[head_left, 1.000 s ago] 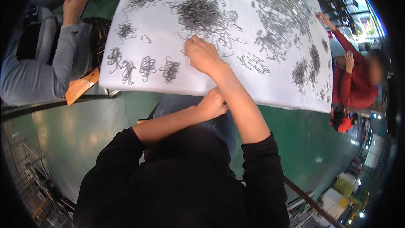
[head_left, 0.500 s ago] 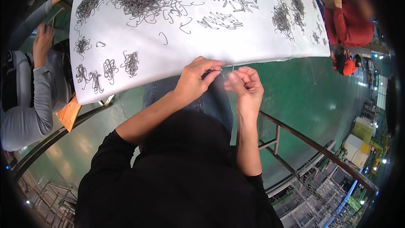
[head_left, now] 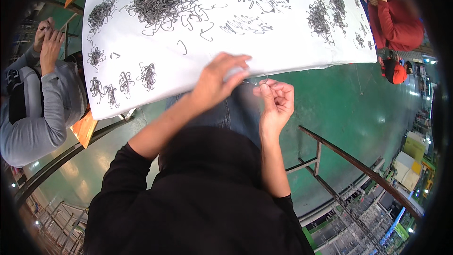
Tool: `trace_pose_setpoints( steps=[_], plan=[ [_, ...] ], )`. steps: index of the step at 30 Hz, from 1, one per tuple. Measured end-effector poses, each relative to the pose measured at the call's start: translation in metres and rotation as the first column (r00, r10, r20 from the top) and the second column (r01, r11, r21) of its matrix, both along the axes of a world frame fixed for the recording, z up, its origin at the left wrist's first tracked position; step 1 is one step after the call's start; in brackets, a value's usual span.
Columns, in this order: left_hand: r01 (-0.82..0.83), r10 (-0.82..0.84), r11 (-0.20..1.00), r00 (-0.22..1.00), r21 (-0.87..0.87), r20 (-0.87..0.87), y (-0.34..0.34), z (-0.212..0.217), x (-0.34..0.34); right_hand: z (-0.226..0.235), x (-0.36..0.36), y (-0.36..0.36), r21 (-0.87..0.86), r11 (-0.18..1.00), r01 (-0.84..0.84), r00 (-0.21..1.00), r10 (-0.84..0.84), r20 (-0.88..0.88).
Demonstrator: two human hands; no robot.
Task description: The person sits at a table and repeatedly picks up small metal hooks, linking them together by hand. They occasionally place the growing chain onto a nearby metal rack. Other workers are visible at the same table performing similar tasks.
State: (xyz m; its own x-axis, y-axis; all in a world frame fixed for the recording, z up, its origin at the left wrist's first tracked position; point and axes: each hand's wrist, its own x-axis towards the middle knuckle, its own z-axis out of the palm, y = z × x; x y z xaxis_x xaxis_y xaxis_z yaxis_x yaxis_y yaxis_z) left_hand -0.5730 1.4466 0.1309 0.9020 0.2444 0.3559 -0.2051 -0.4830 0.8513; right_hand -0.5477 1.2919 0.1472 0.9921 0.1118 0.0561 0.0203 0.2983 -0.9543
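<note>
Just off the table's front edge, my right hand (head_left: 276, 101) is closed in a pinch, holding a thin bent wire hook (head_left: 265, 77). A small dark piece reaches left from those fingertips, too small to make out. My left hand (head_left: 218, 79), blurred, hovers over the table edge to the left of it, thumb and fingers apart with nothing visible between them. Beyond lie a single wire hook (head_left: 182, 47), a large heap of dark wire hooks (head_left: 155, 1) and a spread of narrow oval metal links (head_left: 243, 25).
Small hook bunches (head_left: 147, 76) lie along the left of the white-covered table (head_left: 283, 49), more metal heaps (head_left: 321, 21) on its right. A person in grey (head_left: 40, 108) sits at left; one in red (head_left: 398, 26) is at far right. A metal frame rail (head_left: 349, 158) stands at my right.
My left hand's fingers have spread and drawn slightly back from the right hand, which keeps its pinch on the wire hook. The person in grey has brought both hands together off the table.
</note>
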Motion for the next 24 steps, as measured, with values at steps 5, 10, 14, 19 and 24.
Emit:
trace_pose_setpoints(
  steps=[5,10,14,19,24],
  plan=[
    [0.025,-0.004,0.905,0.999,0.424,-0.051,0.073,-0.004,0.065,-0.002,-0.001,-0.003,-0.022,1.0,-0.011,1.0,0.011,0.009],
    [0.259,-0.082,0.797,0.942,0.546,-0.327,0.091,0.003,0.097,-0.005,-0.003,-0.004,-0.014,0.999,-0.043,0.999,0.043,-0.02],
    [0.212,-0.044,0.787,0.956,0.579,-0.291,0.085,0.011,0.096,-0.008,-0.006,-0.003,0.007,0.998,-0.063,0.998,0.063,-0.016],
    [0.026,-0.034,0.999,0.935,-0.026,-0.353,0.046,0.017,0.055,-0.013,-0.009,0.003,0.019,0.995,-0.096,0.995,0.096,0.01],
    [-0.026,-0.178,0.881,0.906,-0.472,-0.383,0.014,0.034,0.02,-0.014,-0.011,0.009,0.034,0.993,-0.116,0.993,0.115,0.03]
  ],
)
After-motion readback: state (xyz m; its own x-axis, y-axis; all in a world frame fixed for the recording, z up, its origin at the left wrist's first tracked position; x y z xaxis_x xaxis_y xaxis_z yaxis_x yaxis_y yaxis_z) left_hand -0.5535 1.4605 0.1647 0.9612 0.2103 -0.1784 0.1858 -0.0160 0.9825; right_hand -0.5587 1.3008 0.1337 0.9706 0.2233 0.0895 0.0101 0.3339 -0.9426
